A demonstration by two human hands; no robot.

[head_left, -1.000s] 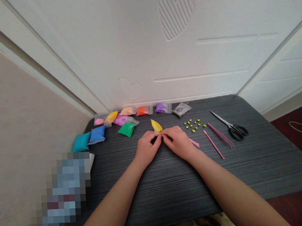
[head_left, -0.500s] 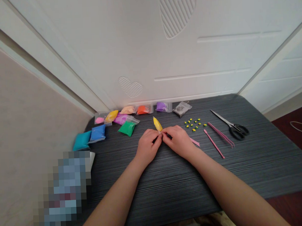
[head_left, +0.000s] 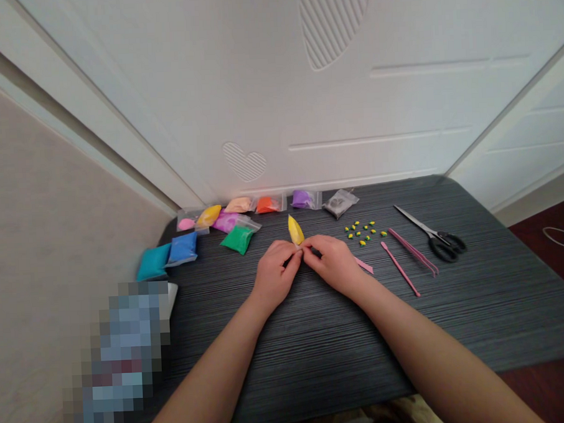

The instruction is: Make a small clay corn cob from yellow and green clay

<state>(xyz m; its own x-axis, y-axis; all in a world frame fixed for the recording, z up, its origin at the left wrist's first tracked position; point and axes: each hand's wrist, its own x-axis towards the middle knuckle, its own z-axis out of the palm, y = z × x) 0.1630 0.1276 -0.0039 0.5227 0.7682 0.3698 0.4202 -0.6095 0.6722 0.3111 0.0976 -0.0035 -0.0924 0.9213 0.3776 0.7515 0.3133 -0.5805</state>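
Both hands meet over the middle of the dark table, pinching the near end of a small clear bag of yellow clay (head_left: pixel 294 230). My left hand (head_left: pixel 276 271) has thumb and forefinger closed on the bag's edge. My right hand (head_left: pixel 331 262) pinches the same edge from the other side, its fingertips almost touching those of the left. The yellow part of the bag points away, toward the wall. Partly under my right hand lies a flat pink tool (head_left: pixel 364 266). Several tiny yellow-and-green pieces (head_left: pixel 361 233) lie to the right of the hands.
On the right lie a thin pink stick tool (head_left: pixel 400 270), pink tweezers (head_left: pixel 413 252) and black-handled scissors (head_left: pixel 435 235). Bags of coloured clay, among them a green bag (head_left: pixel 239 238) and a blue bag (head_left: pixel 182 248), line the back and left. A white panel (head_left: pixel 259 113) rises behind the table (head_left: pixel 316 353).
The yellow bag has tilted slightly more upright between my fingers. Both hands keep their pinch in nearly the same place.
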